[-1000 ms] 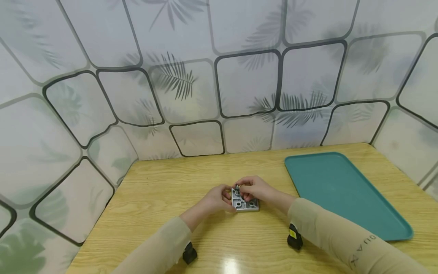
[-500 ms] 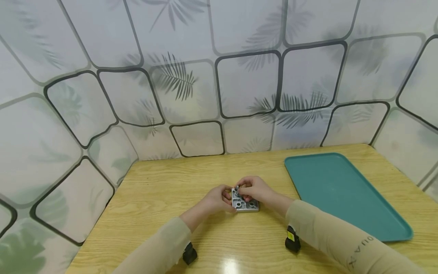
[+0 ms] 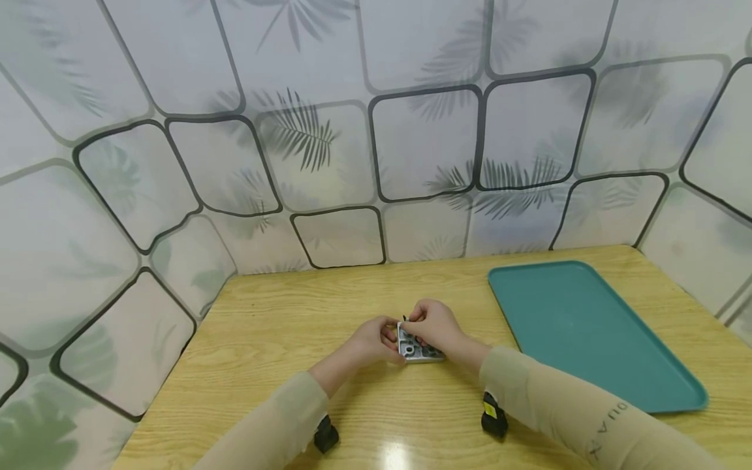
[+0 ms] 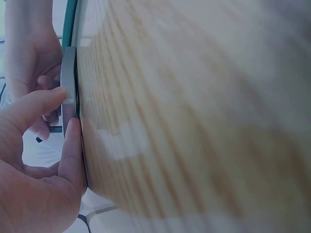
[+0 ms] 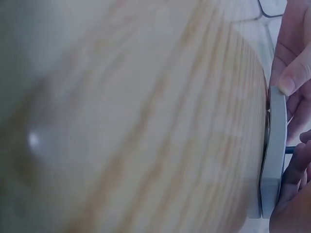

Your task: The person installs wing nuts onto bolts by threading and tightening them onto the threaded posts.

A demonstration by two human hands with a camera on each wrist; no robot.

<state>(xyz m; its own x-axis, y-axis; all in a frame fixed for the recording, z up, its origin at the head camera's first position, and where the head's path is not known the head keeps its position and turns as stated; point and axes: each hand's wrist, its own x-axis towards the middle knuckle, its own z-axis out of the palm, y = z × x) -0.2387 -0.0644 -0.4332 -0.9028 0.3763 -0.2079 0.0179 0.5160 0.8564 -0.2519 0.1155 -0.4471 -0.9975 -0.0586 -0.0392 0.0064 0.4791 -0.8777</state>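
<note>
- The light wood-grain table (image 3: 282,313) is backed and flanked by walls (image 3: 329,163) printed with rounded outlines and grey-green leaves.
- At the right of the table a rectangular teal tray (image 3: 581,326) is laid, well apart from the metal plate; part of its near left edge is covered by the beige right sleeve (image 3: 546,385), on which dark lettering is printed.
- A black device is worn under each wrist, one at the left cuff (image 3: 326,434) and one, marked with yellow, at the right cuff (image 3: 495,418).
- The silver metal plate (image 3: 420,356), with raised rings on its upper face, is placed near the middle of the table, between the two hands; its far right part is hidden by the right hand.
- The plate's left edge is gripped by the left hand (image 3: 371,341), with the thumb at the near corner and fingers at the far one.
- The right hand (image 3: 437,324) is held over the plate, thumb and forefinger brought narrowly together at the far left corner.
- Between those fingertips a thin dark rod (image 4: 56,129) is pinched, standing out from the plate's upper face.
</note>
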